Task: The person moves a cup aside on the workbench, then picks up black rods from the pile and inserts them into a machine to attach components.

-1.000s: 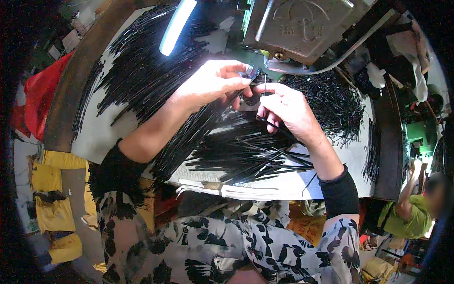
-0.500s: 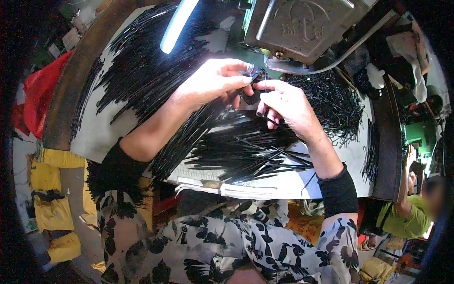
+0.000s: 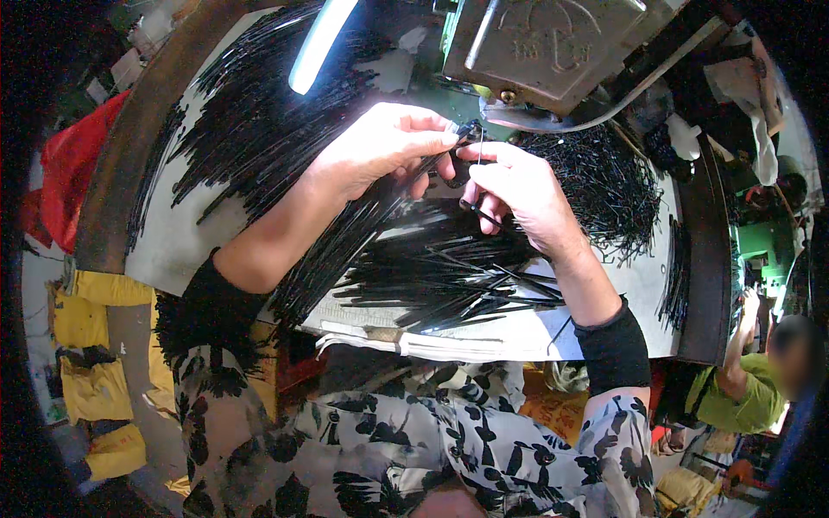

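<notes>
My left hand [image 3: 376, 148] is closed, thumb against fingers, on a thin black rod [image 3: 467, 130] whose end sits at the machine's work point. Facing it, my right hand [image 3: 528, 192] has its index finger and thumb close to that end. A second black rod [image 3: 480, 212] crosses its curled lower fingers, so that hand is closed too. An upright thin metal pin [image 3: 482, 147] stands between the two hands. The exact joint at the fingertips is too small and dark to make out. Long black rods [image 3: 345, 233] run beneath my left forearm.
A metal machine head [image 3: 553, 56] with an embossed umbrella shape hangs above my hands. Left of it glows a tube lamp [image 3: 324, 43]. Piles of black rods [image 3: 259, 121] and shorter black pieces [image 3: 609, 186] cover much of the pale table [image 3: 535, 345]. Another person [image 3: 743, 397] works at far right.
Both hands stay at the machine's work point with only slight finger shifts. The whole view has moved a little; the piles look the same.
</notes>
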Demonstrator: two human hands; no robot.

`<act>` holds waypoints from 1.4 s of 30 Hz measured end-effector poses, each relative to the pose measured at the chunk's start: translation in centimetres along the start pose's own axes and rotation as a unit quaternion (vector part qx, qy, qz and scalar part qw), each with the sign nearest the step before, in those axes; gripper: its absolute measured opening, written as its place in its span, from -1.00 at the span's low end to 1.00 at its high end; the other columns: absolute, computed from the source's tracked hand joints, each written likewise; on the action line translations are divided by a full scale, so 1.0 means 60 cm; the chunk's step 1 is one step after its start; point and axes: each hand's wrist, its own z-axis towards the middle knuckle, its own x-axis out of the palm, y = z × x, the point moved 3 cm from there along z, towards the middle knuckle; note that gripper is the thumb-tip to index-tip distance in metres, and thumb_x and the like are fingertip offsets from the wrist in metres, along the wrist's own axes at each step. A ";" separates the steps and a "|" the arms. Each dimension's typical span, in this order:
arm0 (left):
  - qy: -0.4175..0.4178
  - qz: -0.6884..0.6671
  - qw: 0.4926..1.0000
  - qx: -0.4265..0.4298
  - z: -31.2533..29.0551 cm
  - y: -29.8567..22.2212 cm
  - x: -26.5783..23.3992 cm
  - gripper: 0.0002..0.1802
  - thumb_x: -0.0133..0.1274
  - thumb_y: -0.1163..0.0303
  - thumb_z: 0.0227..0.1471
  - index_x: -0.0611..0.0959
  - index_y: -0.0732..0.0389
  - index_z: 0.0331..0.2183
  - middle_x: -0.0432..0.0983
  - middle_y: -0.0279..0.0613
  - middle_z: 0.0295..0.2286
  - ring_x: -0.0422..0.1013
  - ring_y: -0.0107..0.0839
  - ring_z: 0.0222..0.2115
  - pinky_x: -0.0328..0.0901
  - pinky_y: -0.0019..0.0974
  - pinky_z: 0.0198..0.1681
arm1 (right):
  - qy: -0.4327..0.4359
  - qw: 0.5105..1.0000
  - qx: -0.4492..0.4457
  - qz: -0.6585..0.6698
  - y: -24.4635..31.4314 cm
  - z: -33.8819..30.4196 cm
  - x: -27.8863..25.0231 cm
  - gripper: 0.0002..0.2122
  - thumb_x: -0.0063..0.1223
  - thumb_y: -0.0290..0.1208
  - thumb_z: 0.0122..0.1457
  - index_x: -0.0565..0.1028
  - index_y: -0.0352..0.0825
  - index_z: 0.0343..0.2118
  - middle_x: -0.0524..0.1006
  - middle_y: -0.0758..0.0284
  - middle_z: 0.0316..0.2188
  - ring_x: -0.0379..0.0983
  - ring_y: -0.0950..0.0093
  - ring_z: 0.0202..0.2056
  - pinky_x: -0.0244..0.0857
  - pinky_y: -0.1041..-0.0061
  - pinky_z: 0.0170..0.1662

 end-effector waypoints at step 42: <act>-0.027 -0.020 0.999 0.010 -0.009 0.011 0.007 -0.69 0.00 0.23 0.00 0.53 0.28 -0.30 0.46 -0.27 -0.58 0.26 -0.62 -0.77 0.12 -0.57 -0.76 | 0.138 0.987 0.081 -0.001 0.004 -0.015 0.021 -0.78 -0.03 -0.35 0.10 0.44 -0.39 -0.28 0.41 0.42 -0.70 0.22 0.71 -0.79 0.07 0.75 -0.74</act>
